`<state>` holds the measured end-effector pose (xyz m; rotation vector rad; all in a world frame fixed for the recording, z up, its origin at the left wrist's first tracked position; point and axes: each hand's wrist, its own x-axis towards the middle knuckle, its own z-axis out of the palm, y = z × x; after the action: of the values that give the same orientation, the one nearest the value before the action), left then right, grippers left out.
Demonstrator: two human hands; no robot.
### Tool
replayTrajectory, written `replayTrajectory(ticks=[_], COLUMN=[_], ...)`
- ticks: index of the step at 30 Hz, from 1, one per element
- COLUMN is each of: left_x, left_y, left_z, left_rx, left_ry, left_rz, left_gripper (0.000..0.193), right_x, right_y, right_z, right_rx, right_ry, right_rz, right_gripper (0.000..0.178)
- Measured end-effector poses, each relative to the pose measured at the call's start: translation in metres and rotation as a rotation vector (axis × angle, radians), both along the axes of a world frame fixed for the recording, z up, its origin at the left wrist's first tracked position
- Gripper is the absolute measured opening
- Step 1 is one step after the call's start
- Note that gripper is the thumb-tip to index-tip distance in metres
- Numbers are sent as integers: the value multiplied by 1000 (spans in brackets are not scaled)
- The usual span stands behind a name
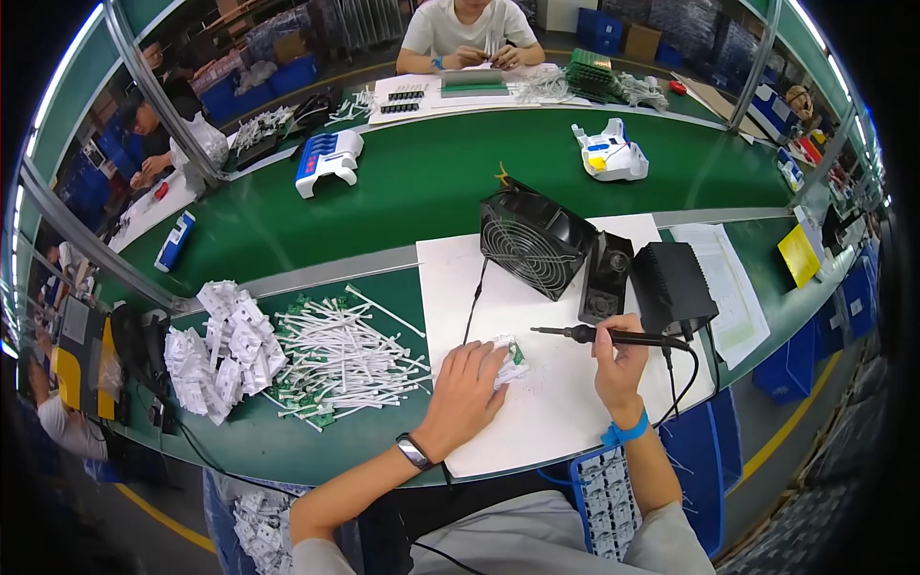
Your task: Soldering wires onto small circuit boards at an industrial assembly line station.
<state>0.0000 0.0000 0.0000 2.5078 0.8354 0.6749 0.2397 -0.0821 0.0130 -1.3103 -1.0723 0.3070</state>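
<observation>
My left hand (462,395) rests on the white board (565,417), its fingers holding down a small white plastic part (511,372) with a green circuit board (518,356) on it. The fingers partly hide this part. In my right hand (621,372) is a black soldering iron (581,333), gripped like a pen. Its tip points left, a little above and to the right of the part, apart from it. Left of my left hand lies a heap of white cables with small green boards (345,355), beside a pile of white plastic housings (225,350).
A black fan (537,240) stands behind my hands, next to a black iron stand (606,278) and a black box (674,287). White and blue device housings (329,161) sit on the green conveyor (441,182). A person (470,38) works across it. Paper sheets (724,287) lie right.
</observation>
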Motion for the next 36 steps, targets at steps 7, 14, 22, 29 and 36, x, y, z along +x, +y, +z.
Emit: replayTrajectory(ticks=[7, 14, 22, 29, 36], left_x=[-7, -8, -8, -9, -8], left_y=[7, 10, 12, 12, 8], left_z=[2, 6, 5, 5, 2], left_rx=[65, 53, 46, 42, 4], left_ry=[7, 27, 18, 16, 21], left_rz=[-114, -122, -126, -123, -101], left_gripper=[47, 46, 47, 47, 49], right_x=[-2, -9, -12, -11, -11], right_y=[0, -4, -5, -4, -6], right_z=[-38, -36, -40, -33, -34], right_rx=[145, 65, 46, -17, 1], right_ry=[-223, -171, -82, -57, -118], right_rz=[-29, 25, -35, -3, -12], right_gripper=[10, 12, 13, 13, 16])
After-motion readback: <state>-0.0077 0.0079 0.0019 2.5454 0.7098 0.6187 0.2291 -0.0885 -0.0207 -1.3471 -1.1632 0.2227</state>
